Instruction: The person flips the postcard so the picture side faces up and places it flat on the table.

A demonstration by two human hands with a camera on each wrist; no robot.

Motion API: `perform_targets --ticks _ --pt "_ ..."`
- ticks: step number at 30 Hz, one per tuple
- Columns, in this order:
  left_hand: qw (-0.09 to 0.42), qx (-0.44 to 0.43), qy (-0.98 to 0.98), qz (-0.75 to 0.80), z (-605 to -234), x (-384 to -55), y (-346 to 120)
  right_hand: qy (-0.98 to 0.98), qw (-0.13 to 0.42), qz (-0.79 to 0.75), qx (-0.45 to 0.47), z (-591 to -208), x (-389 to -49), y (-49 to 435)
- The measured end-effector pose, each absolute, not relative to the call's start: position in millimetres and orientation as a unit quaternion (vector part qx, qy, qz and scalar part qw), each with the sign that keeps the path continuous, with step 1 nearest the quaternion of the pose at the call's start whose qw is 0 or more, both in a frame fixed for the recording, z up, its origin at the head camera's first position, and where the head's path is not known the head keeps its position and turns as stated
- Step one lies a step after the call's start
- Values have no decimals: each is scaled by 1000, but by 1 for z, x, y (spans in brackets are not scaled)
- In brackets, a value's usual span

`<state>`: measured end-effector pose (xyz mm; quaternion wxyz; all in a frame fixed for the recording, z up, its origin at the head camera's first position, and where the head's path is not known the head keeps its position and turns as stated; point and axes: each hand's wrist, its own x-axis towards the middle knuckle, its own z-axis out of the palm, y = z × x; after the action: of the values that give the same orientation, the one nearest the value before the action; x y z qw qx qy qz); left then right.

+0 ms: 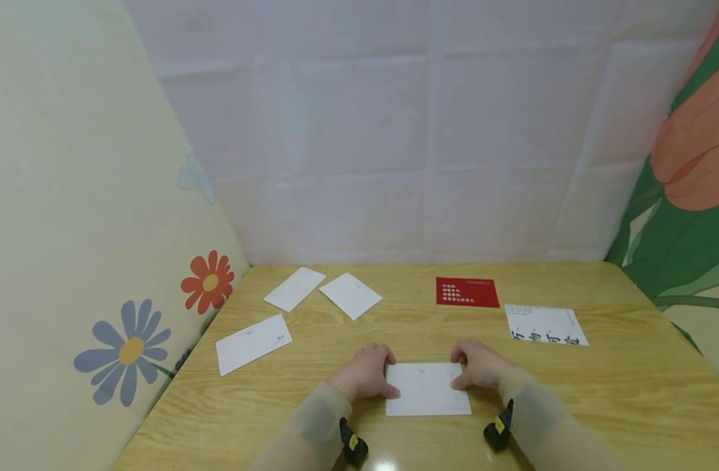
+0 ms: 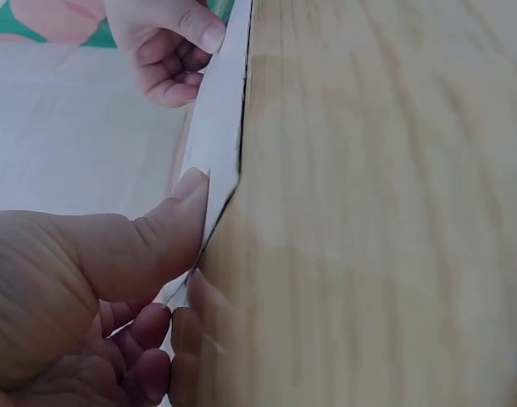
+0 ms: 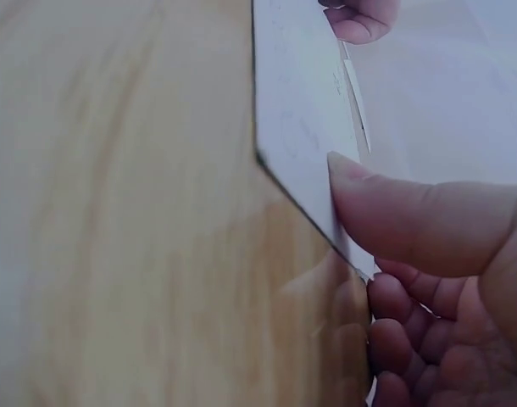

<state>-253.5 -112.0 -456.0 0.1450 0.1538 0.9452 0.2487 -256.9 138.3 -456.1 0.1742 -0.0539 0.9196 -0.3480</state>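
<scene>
In the head view a white card [image 1: 428, 392] lies flat near the front of the wooden table, with faint small print on its upper face. Whether it is one card or a thin stack, I cannot tell. My left hand [image 1: 366, 373] holds its left edge, thumb on top and the other fingers curled at the side. At the opposite edge my right hand [image 1: 481, 366] grips in the same way. Both wrist views show each thumb pressing the white card [image 2: 216, 119] near a corner, with curled fingers against the table beside it.
Three white cards lie at the left: one in front [image 1: 253, 343], one behind [image 1: 295, 288], one nearer the middle [image 1: 350, 296]. Back right are a red card [image 1: 467, 292] with white lettering and a white card [image 1: 544, 324] with dark lettering. A pale cloth [image 1: 359, 163] hangs behind the table.
</scene>
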Motion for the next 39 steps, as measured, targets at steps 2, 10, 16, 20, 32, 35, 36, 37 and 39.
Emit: perform_targets --ticks 2,10,16,20,32,35,36,37,39 --pt "144 153 945 250 -456 -253 -112 921 170 -344 -58 -457 -257 138" --pt "147 147 943 261 -457 -252 -112 923 160 -345 -61 -459 -254 138" --pt "156 133 937 283 -458 -252 -113 916 162 -362 -55 -460 -254 139" --pt "156 135 933 294 -460 -253 -114 911 162 -375 -59 -462 -254 140" --pt "138 134 919 345 -468 -252 -116 908 147 -389 -50 -467 -251 141" --pt "131 129 916 357 -469 -251 -117 904 146 -400 -43 -469 -251 142" --pt "129 127 915 361 -469 -251 -117 902 145 -404 -41 -469 -251 142" --pt "127 127 914 365 -470 -251 -117 901 145 -407 -41 -469 -251 143" --pt "121 128 913 368 -471 -251 -117 898 145 -414 -39 -470 -251 143"
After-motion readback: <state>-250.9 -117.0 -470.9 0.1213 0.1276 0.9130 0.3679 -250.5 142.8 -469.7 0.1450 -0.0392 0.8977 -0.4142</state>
